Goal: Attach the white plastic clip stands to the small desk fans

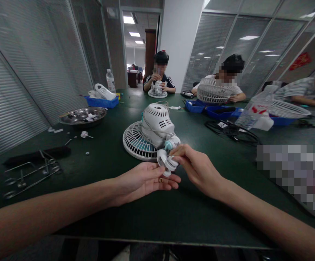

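Far left: long black cloth-like bundle [50,153] on the dark green table [97,217], beside a group of silvery metal tools with looped handles [39,175]. Behind these, a round, shiny steel bowl [78,122] containing small pieces; beyond it, a blue rectangular plastic tray [105,104] bearing white plastic parts, with a clear plastic bottle [110,81] near it.

Next, a small white plastic piece with a thin rod [84,134] lies loose.

Left hand [146,183]: palm up, thumb against the curved white plastic clip [162,159], other fingers extended loosely beneath; firmness of grip cannot be told. A small brass-coloured ring [161,180] lies on the fingers.

Centre: white fan head with round slatted grille and pale blue blades [157,125], grille down on the table, just beyond the hands, cord looped round its housing. The clip is at its near right side.

Right hand [198,165]: thumb and forefinger pinched on the clip's right side.

Right: coiled black cable [230,131], near a large clear plastic bottle with red print [256,108].
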The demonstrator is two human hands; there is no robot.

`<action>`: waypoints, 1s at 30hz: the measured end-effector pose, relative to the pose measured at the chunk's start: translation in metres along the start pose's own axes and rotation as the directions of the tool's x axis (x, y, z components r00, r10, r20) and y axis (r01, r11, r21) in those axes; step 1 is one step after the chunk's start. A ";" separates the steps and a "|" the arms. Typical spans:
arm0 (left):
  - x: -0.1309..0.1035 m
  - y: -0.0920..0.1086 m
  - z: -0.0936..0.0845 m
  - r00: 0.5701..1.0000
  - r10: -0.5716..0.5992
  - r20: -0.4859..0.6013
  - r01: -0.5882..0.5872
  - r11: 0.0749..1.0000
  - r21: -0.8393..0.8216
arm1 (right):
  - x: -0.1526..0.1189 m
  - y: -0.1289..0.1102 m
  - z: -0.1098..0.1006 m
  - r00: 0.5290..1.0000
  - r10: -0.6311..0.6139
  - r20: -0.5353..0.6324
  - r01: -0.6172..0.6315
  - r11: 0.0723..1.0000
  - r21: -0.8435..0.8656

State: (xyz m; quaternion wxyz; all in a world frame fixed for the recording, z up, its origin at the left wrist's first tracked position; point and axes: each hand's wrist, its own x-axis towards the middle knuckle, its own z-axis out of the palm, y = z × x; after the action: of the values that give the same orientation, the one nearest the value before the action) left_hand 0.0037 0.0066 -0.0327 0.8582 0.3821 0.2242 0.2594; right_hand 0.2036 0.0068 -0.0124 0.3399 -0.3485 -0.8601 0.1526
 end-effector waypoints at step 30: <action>-0.013 0.008 0.026 0.993 0.112 0.046 -0.079 0.302 0.950 | 0.000 0.002 -0.037 0.849 -0.272 -0.454 0.240 0.962 -0.128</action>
State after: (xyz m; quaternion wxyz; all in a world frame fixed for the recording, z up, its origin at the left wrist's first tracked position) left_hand 0.0068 -0.0106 -0.0085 0.4489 0.8223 0.3231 0.1337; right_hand 0.2305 0.0085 0.0137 0.5424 -0.2681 -0.7961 -0.0111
